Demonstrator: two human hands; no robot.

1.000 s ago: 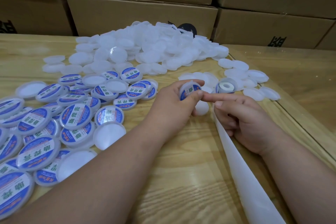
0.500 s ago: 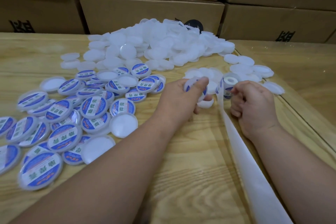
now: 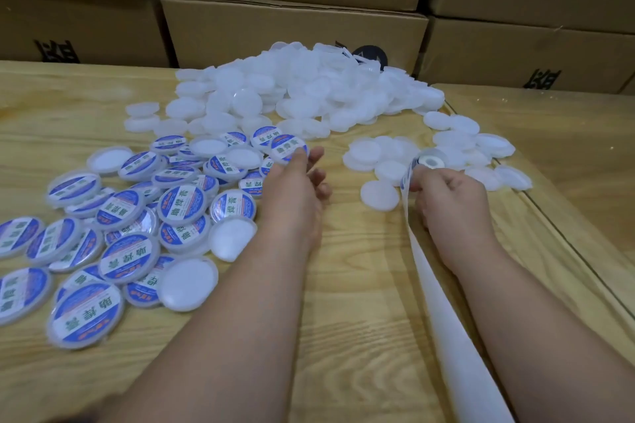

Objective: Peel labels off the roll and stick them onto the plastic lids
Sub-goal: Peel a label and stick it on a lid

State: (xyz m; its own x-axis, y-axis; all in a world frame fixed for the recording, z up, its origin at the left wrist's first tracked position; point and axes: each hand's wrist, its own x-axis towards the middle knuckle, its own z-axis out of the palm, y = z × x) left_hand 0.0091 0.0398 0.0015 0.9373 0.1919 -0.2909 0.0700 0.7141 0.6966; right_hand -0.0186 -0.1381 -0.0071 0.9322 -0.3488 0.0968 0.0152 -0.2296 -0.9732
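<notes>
I read this as the hand-off between two lids: one finished lid is going onto the done pile while the next label is being started. My left hand [image 3: 299,178] reaches over the labelled lids, its fingertips at the edge of a freshly labelled lid [image 3: 288,147] at the far side of the labelled pile [image 3: 137,216]; the fingers look loosely spread, and I cannot tell whether the grip pinches the lid or has just let it go. My right hand [image 3: 450,196] has its fingers curled, pinching the strip at the label roll [image 3: 427,161], where a blue label edge shows; the spent backing paper [image 3: 446,319] trails toward me across the bench [image 3: 360,285]. Blank lids lie just beside the roll, one blank lid [image 3: 379,195] nearest, with the big heap of blanks [image 3: 302,93] farther back by the cardboard boxes [image 3: 292,24]. Next, I judge, the left hand must fetch that near blank while the right peels the label clean, without creasing it, and centres it.
</notes>
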